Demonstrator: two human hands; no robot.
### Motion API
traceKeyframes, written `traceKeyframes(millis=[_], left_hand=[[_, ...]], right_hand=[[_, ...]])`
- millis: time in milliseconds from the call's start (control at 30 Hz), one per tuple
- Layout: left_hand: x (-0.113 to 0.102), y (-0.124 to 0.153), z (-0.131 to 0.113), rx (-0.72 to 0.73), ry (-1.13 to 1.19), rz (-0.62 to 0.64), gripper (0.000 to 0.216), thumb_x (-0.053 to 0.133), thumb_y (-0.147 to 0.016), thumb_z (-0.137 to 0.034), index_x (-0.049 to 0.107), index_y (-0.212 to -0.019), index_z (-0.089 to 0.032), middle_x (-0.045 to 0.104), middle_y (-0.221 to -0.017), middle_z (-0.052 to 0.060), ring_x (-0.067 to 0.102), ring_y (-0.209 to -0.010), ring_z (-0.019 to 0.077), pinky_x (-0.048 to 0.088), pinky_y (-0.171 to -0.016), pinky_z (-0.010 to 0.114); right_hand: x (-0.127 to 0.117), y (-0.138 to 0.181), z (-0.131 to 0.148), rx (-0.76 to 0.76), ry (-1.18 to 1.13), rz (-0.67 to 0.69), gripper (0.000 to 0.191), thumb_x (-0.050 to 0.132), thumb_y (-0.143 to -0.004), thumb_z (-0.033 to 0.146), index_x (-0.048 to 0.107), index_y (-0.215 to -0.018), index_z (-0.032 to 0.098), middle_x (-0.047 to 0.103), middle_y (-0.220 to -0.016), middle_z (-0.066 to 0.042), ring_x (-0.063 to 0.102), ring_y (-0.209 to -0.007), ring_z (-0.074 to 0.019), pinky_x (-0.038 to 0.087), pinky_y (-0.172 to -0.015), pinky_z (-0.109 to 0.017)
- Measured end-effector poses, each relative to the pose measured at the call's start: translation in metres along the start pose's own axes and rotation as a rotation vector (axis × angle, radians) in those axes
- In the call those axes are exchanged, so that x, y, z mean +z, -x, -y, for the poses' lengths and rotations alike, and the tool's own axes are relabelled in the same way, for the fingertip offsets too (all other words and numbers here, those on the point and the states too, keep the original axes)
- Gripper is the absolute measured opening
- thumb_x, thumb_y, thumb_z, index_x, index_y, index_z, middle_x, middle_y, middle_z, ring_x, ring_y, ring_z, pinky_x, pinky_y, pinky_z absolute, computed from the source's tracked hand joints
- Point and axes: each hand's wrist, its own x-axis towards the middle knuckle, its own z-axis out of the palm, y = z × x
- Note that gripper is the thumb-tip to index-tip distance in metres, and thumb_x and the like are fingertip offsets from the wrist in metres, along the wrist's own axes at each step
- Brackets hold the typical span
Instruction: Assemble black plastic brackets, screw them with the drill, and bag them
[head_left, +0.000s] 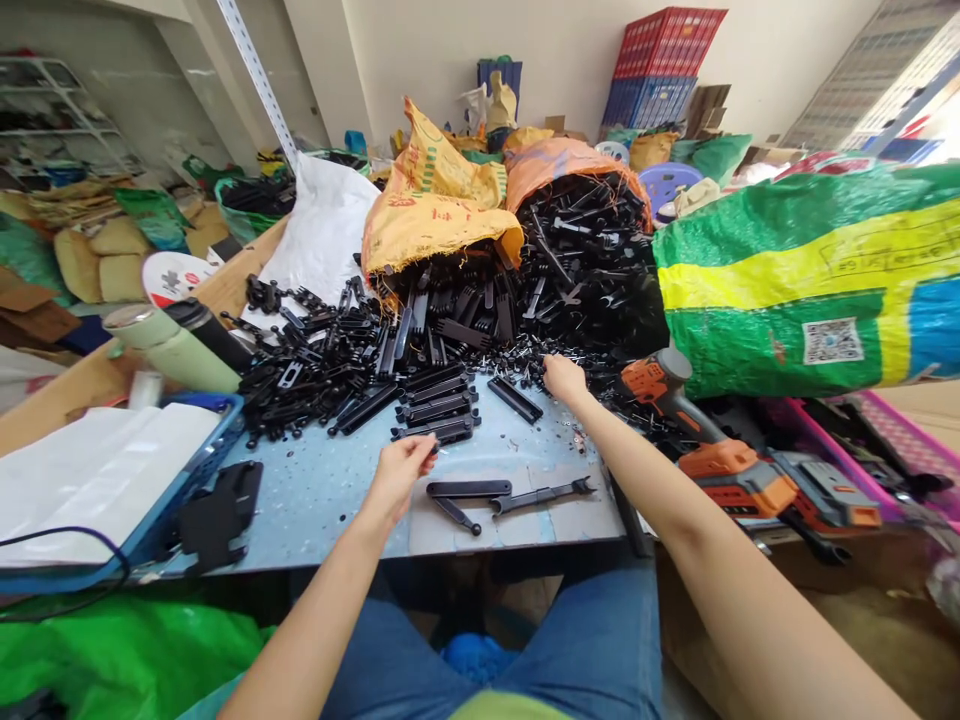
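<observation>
My right hand [564, 380] reaches into a pile of small screws [517, 356], fingertips down among them; whether it pinches one is hidden. My left hand [401, 475] is closed in a pinch near a row of black plastic arms [439, 405]; something small and dark shows at its fingertips, too small to name. On the board in front of me lie a folded black arm with a ball end [469, 490] and a black arm with forked ends [544, 495]. A single black bar [515, 399] rests between my hands.
An orange and grey cordless drill [705, 450] lies at the right. Behind, yellow and orange sacks [442, 220] spill black parts. A heap of black ball-ended parts [300, 370] fills the left. Beside it are a green bottle [169, 345] and a blue tray [225, 425].
</observation>
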Motion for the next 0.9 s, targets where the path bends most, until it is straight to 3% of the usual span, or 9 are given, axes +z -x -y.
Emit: traceKeyframes(millis=[67,133,267,367,500,633,767,900], left_hand=[[-0.019,0.018,0.015,-0.181,0.267,-0.039,0.045,0.067,-0.064,-0.052,0.063,-0.078,-0.009,0.059,-0.062,0.002,0.052,-0.052,0.0094,0.042,-0.051,0.022],[-0.026,0.030,0.026,-0.233,0.336,-0.066,0.045,0.072,-0.057,-0.051,0.063,-0.073,-0.010,0.058,-0.060,0.002,0.051,-0.051,0.0086,0.040,-0.050,0.021],[-0.021,0.037,0.030,-0.168,0.264,-0.078,0.044,0.071,-0.058,-0.051,0.064,-0.072,-0.010,0.057,-0.057,0.000,0.049,-0.050,0.0085,0.038,-0.051,0.021],[-0.018,0.036,0.022,-0.083,0.147,0.010,0.037,0.067,-0.064,-0.049,0.061,-0.067,-0.012,0.053,-0.053,-0.002,0.046,-0.050,0.0086,0.036,-0.051,0.021],[-0.019,0.035,0.018,-0.036,0.051,0.095,0.035,0.062,-0.069,-0.047,0.057,-0.061,-0.014,0.050,-0.051,-0.003,0.044,-0.050,0.0094,0.034,-0.051,0.021],[-0.015,0.031,0.031,-0.016,-0.006,0.080,0.035,0.058,-0.071,-0.048,0.058,-0.063,-0.014,0.053,-0.054,-0.002,0.047,-0.052,0.0118,0.036,-0.053,0.023],[-0.013,0.027,0.045,0.004,-0.149,-0.020,0.035,0.061,-0.067,-0.048,0.063,-0.079,-0.014,0.057,-0.064,0.001,0.052,-0.058,0.0148,0.039,-0.058,0.025],[-0.019,0.025,0.052,0.008,-0.331,-0.169,0.054,0.067,-0.060,-0.050,0.060,-0.101,-0.016,0.055,-0.075,0.002,0.052,-0.061,0.0147,0.041,-0.059,0.027]], right_hand=[[0.000,-0.001,-0.002,0.010,0.009,0.020,0.026,0.042,-0.086,0.016,0.051,-0.111,0.012,0.054,-0.107,-0.016,0.052,-0.099,-0.0227,0.040,-0.079,-0.031],[-0.003,0.002,-0.004,0.011,0.015,0.027,0.028,0.046,-0.084,0.018,0.051,-0.111,0.012,0.055,-0.105,-0.015,0.054,-0.096,-0.0227,0.040,-0.078,-0.031],[-0.013,0.015,0.000,-0.027,-0.005,-0.037,0.027,0.046,-0.084,0.021,0.052,-0.109,0.012,0.053,-0.108,-0.014,0.055,-0.093,-0.0218,0.040,-0.078,-0.030],[-0.020,0.035,0.009,-0.088,-0.057,-0.121,0.028,0.040,-0.088,0.022,0.052,-0.111,0.015,0.048,-0.116,-0.012,0.054,-0.093,-0.0175,0.041,-0.080,-0.027],[-0.026,0.076,0.023,-0.340,-0.363,-0.218,0.027,0.042,-0.089,0.028,0.057,-0.107,0.015,0.055,-0.104,-0.009,0.055,-0.088,-0.0157,0.043,-0.080,-0.026],[-0.031,0.122,0.036,-0.498,-0.633,-0.091,0.022,0.051,-0.085,0.033,0.061,-0.096,0.018,0.061,-0.090,-0.006,0.057,-0.079,-0.0162,0.046,-0.072,-0.029],[-0.032,0.152,0.044,-0.448,-0.731,0.116,0.018,0.059,-0.080,0.033,0.063,-0.087,0.017,0.064,-0.077,-0.004,0.059,-0.069,-0.0148,0.047,-0.065,-0.027],[-0.032,0.163,0.048,-0.431,-0.712,0.303,0.013,0.063,-0.076,0.027,0.063,-0.080,0.016,0.064,-0.067,-0.002,0.060,-0.063,-0.0133,0.046,-0.060,-0.023]])
